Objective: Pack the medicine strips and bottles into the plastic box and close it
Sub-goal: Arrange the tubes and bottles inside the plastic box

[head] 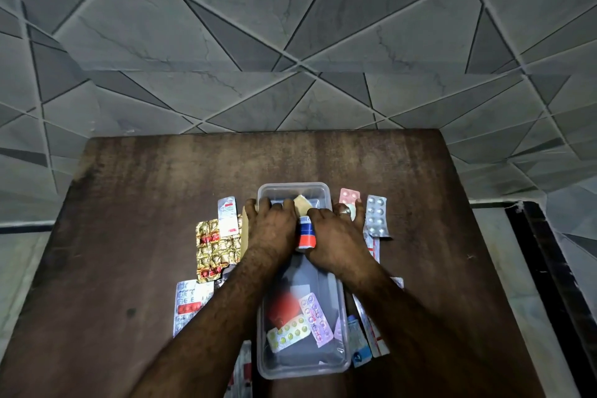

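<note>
A clear plastic box (344,326) stands near me on the brown table and holds several medicine strips, one with yellow pills (288,333) and a pink one (316,320). Touching its far end is a second clear container (294,188), either the lid or another tray; I cannot tell which. A bottle with a red, blue and white label (306,234) lies between my hands at this far container. My left hand (269,229) curls over the container's left rim. My right hand (332,236) presses against the bottle, fingers reaching the right rim. A pale yellow packet (302,204) shows beyond the bottle.
Loose strips lie on both sides of the box: a gold foil strip (213,250), a white and red one (228,215) and another (190,304) on the left, a silver blister strip (376,215), a pink one (349,195) and more on the right. Tiled floor surrounds the table.
</note>
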Demonstrator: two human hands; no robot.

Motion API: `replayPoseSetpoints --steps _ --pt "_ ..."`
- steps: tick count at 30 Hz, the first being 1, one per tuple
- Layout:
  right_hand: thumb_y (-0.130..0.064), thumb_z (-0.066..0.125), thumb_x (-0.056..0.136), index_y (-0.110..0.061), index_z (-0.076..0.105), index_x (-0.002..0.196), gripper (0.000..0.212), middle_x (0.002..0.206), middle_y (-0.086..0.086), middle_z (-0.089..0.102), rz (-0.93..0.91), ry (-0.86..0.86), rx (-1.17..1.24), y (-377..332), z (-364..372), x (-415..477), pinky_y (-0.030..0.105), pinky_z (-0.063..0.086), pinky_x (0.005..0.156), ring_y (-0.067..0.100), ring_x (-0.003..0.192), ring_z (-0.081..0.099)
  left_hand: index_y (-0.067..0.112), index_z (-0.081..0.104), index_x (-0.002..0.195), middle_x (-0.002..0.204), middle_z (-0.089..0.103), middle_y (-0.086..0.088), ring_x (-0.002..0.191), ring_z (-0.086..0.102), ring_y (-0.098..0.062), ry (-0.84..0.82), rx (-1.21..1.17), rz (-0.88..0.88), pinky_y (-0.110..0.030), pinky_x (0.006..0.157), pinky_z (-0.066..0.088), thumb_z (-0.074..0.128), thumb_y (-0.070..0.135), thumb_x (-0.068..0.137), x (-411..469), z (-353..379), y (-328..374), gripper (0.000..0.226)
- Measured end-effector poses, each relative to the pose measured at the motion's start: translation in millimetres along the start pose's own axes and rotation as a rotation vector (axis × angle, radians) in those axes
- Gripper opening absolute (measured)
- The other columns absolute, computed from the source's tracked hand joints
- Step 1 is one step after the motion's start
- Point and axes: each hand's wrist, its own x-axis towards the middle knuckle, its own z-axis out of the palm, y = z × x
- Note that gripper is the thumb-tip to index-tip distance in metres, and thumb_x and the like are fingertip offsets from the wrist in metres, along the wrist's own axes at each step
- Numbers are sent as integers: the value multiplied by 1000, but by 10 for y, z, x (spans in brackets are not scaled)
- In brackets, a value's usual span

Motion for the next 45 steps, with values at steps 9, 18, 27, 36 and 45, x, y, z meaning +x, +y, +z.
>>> replayPoseSetpoints --steps 9,18,27,36,45 --pt "-44 60 74 -27 51 117 48 120 -3 63 -4 43 17 19 23 17 58 -12 107 30 125 47 10 25 142 130 59 -17 135 34 -39 -181 -74 -106 -59 110 14 62 28 80 -3 -81 103 74" --pt "-40 61 77 -28 44 132 58 134 -4 55 2 61 16 77 -73 240 64 -4 110 31 131 42 13 48 130 125 63 -14 132 36 -38 -9 75 6 -58 112 15 64 27 79 -84 14 7 55" --pt "-36 64 77 -23 40 138 67 138 3 49 3 90 -45 68 57 320 58 7 110 31 127 44 11 56 120 114 69 -15 128 44 -37 97 99 58 -56 109 21 58 21 83 -116 121 -126 39" --pt "-39 70 78 -25 35 143 75 147 0 40 50 98 359 310 -274 255 50 25 112 21 135 36 26 60 126 119 68 -2 107 58 -32 447 -294 -15 -46 93 31 57 34 78 -133 -114 -405 48" --pt "-31 81 66 -19 33 145 94 148 5 40 141 -140 342 813 -151 73 38 39 107 23 131 43 37 18 152 162 20 7 146 21 -29 -360 -235 -63 -53 113 27 77 63 48 -188 -107 -1186 122"
